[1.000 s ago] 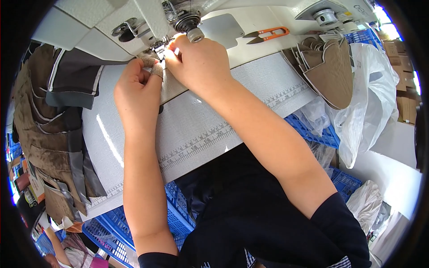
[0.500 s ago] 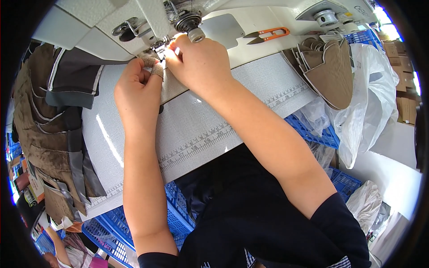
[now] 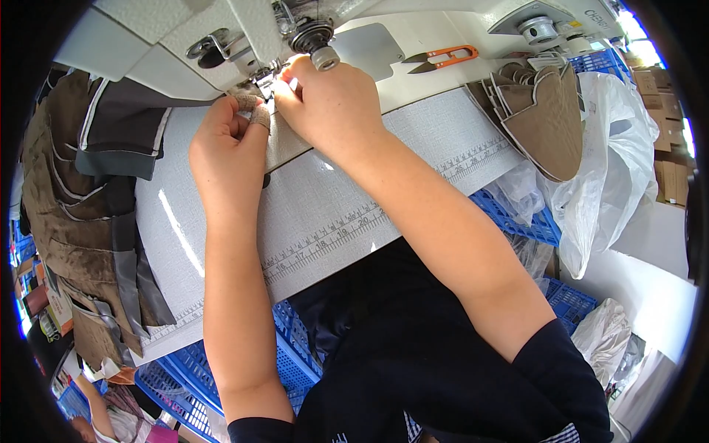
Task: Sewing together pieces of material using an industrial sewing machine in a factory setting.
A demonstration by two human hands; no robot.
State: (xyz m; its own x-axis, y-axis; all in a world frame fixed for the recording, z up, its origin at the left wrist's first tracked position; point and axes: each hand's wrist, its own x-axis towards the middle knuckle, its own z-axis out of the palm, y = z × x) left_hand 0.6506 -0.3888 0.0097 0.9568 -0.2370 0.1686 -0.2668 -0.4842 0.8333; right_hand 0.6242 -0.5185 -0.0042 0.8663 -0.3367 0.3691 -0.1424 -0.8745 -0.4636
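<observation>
Fabric piece (image 3: 284, 144) under sewing machine (image 3: 221, 37) needle; left hand (image 3: 225, 151) fingers pinch it, right hand (image 3: 329, 103) fingers curled, pressing it.

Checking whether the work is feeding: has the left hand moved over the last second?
No. The left hand sits at the same spot beside the sewing machine, fingertips at the needle area.

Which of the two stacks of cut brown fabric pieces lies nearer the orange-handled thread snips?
The stack of tan curved fabric pieces at the table's right end, just below and right of the orange-handled thread snips. The other stack of brown and grey pieces hangs off the far left edge.
</observation>
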